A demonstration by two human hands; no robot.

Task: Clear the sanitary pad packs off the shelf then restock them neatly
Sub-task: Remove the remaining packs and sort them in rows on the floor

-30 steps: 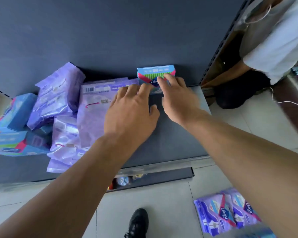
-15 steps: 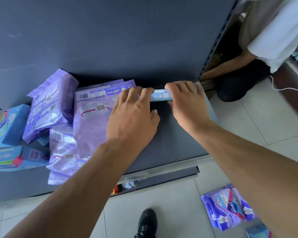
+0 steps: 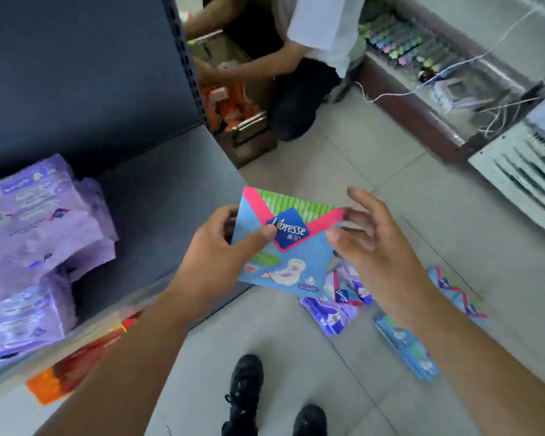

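"Libresse" in white on a dark blue diamond label, two small characters under it too blurred to read, on a blue pack (image 3: 291,247) with a pink V stripe, green striped top and a pad drawing low on the front. Held up at centre frame, over the floor (image 3: 343,171), just off the shelf (image 3: 170,184) edge. Left hand (image 3: 214,259) at 9 o'clock of the pack, thumb pressed on the front beside the label, fingers curled behind the left edge: gripping it. Right hand (image 3: 378,247) at 3 o'clock, fingers (image 3: 364,199) spread wide and relaxed, tips at the pack's right corner; touching or just apart, cannot tell. Purple packs (image 3: 35,247) piled on the shelf at 9 o'clock, print blurred. More packs on the floor at 5 o'clock: purple floor packs (image 3: 334,306), one showing "Libresse" small, and blue floor packs (image 3: 406,347) beside them. Orange-red packets (image 3: 76,369) under the shelf at 8 o'clock, unreadable. Black shoes (image 3: 246,391) at 6 o'clock. Second person (image 3: 296,58) crouched at 12 o'clock.
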